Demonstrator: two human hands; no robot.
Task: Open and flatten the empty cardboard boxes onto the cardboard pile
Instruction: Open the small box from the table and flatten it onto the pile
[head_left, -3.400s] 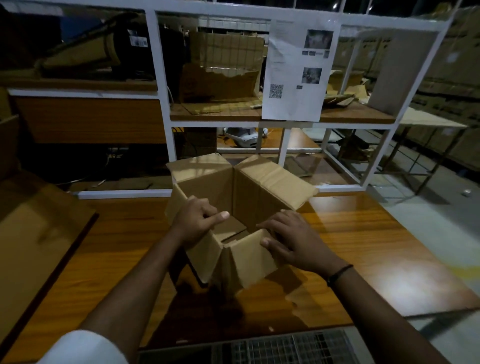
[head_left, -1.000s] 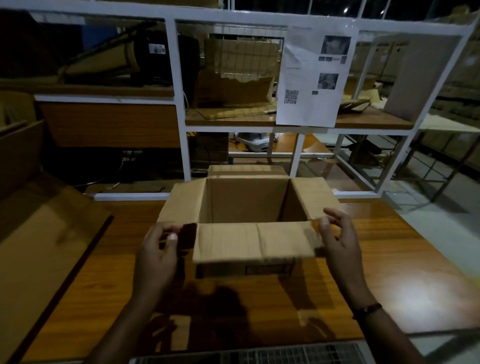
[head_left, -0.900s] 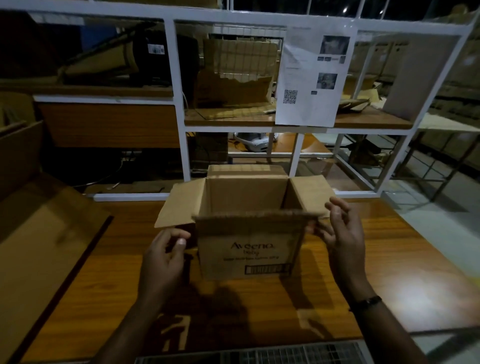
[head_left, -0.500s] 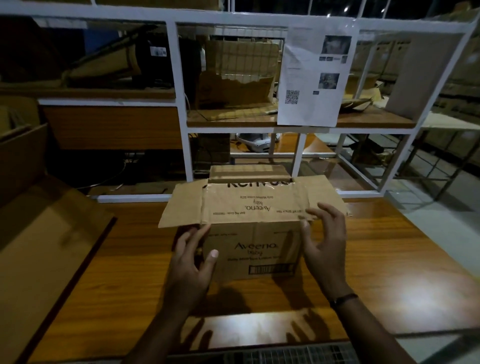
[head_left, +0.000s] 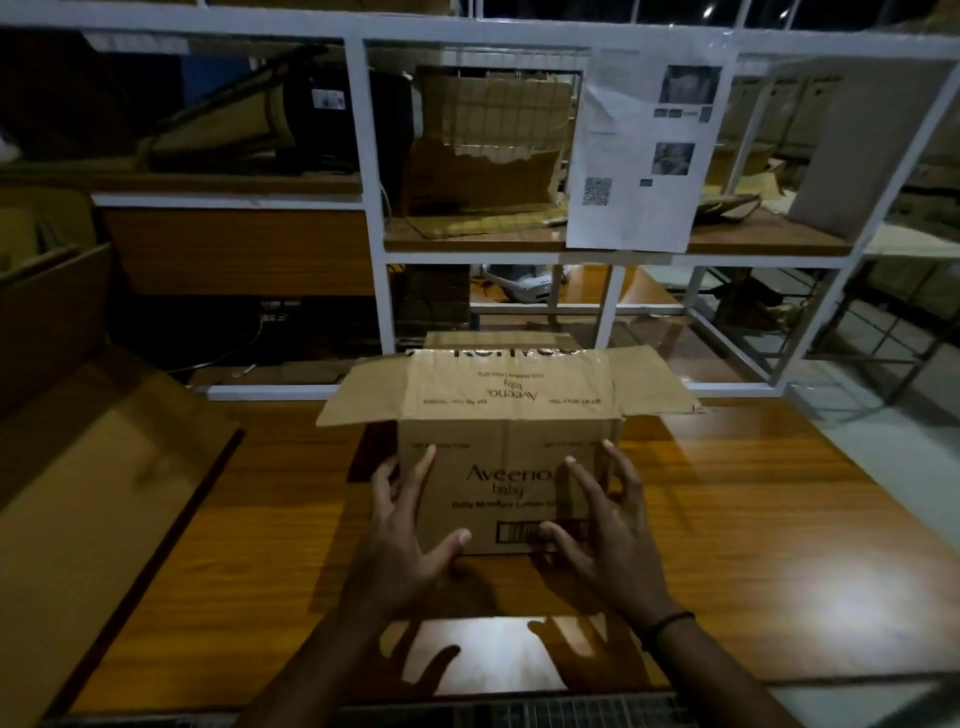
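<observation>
Two spread hands, left hand (head_left: 402, 525) and right hand (head_left: 605, 525), fingers apart against printed cardboard box (head_left: 506, 457), flaps raised, on wooden table (head_left: 753, 545).

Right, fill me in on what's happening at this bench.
A person is working on an Aveeno cardboard box standing upright on the wooden table. The left hand and right hand are spread against the box's near face, fingers open, at its lower corners. The side flaps stick out left and right, and the near flap lies folded over the top. The box is not flattened yet. Flat cardboard lies to the left.
</observation>
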